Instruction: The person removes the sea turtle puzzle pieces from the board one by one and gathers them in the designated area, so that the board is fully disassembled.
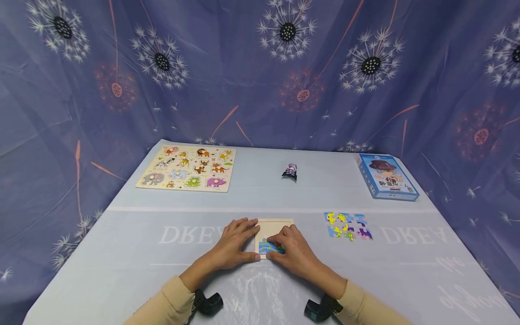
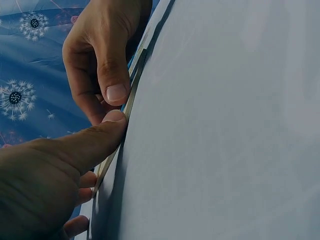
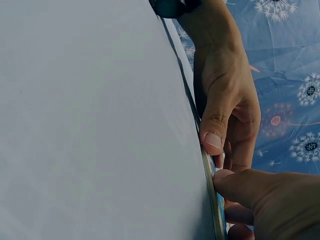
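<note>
A small wooden puzzle tray (image 1: 274, 223) lies on the table between both hands, with blue jigsaw pieces (image 1: 263, 247) filling its lower part. Along the tray's left side rests my left hand (image 1: 233, 243), fingers spread near the upper corner and thumb at the lower one. My right hand (image 1: 295, 248) reaches over the tray from the right. Its bent index finger and thumb close about a blue puzzle piece, mostly covered by the hand. Both wrist views look low across the table, showing the tray edge-on, so the fingertips are partly hidden.
Loose jigsaw pieces (image 1: 348, 225) lie to the right of the tray. An animal peg board (image 1: 187, 169) is at the back left, a small dark bow-like object (image 1: 290, 171) at the back middle, and a blue game box (image 1: 387, 176) at the back right. A patterned curtain (image 1: 243, 72) hangs behind.
</note>
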A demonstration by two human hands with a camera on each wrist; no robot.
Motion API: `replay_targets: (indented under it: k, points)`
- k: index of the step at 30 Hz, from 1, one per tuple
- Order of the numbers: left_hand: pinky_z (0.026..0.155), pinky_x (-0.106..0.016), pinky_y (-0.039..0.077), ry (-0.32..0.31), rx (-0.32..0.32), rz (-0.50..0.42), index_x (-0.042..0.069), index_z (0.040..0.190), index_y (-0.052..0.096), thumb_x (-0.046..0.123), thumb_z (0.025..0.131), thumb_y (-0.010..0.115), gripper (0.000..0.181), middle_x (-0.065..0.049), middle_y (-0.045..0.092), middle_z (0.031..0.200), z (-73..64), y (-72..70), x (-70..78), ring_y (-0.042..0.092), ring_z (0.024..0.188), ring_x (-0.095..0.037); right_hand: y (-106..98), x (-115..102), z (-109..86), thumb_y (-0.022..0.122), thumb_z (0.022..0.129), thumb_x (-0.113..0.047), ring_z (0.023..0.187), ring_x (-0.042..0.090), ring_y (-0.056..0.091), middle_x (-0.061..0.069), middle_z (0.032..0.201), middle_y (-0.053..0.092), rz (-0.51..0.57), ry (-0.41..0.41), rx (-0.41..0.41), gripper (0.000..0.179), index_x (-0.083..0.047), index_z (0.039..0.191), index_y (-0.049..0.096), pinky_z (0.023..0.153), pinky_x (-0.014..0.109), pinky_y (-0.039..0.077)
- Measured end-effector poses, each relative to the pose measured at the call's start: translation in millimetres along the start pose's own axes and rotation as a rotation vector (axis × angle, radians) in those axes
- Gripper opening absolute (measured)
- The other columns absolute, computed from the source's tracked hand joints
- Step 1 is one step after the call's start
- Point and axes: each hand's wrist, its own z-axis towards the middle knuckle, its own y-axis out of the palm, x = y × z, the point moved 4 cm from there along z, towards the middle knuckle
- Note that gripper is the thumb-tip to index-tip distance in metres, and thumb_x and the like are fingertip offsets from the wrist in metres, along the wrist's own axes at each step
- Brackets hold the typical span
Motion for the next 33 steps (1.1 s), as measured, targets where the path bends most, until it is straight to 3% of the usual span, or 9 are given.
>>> replay_targets:
  k: [8,23,33]
  points:
    - [0.109,-0.063,0.018,0.007,0.006,-0.004,0.003,0.136,0.049,0.036,0.077,0.075,0.073,-0.013,0.041,0.147,0.0,0.9,-0.1,0.030,0.137,-0.038,1.8,-0.9,-0.3,0.081,0.070,-0.031,0.075,0.005,0.031,-0.006,0.075,0.046,0.005,0.006,0.014,0.028,-0.020,0.093,0.070,0.068,0.021,0.031]
    - [0.110,-0.063,0.017,0.009,0.009,-0.005,0.005,0.137,0.048,0.040,0.078,0.073,0.073,-0.011,0.040,0.147,-1.2,1.3,-1.3,0.029,0.138,-0.037,3.5,-1.7,1.7,0.081,0.070,-0.024,0.076,0.008,0.034,-0.005,0.076,0.049,0.053,0.070,-0.046,0.027,-0.017,0.093,0.069,0.071,0.026,0.031]
    - [0.109,-0.063,0.018,0.018,0.019,0.003,0.004,0.136,0.049,0.039,0.077,0.074,0.072,-0.012,0.041,0.146,-0.4,0.3,-0.2,0.030,0.138,-0.037,2.9,-2.2,4.7,0.081,0.070,-0.021,0.075,0.009,0.034,-0.006,0.074,0.048,0.093,0.100,-0.060,0.032,-0.018,0.091,0.057,0.071,0.028,0.027]
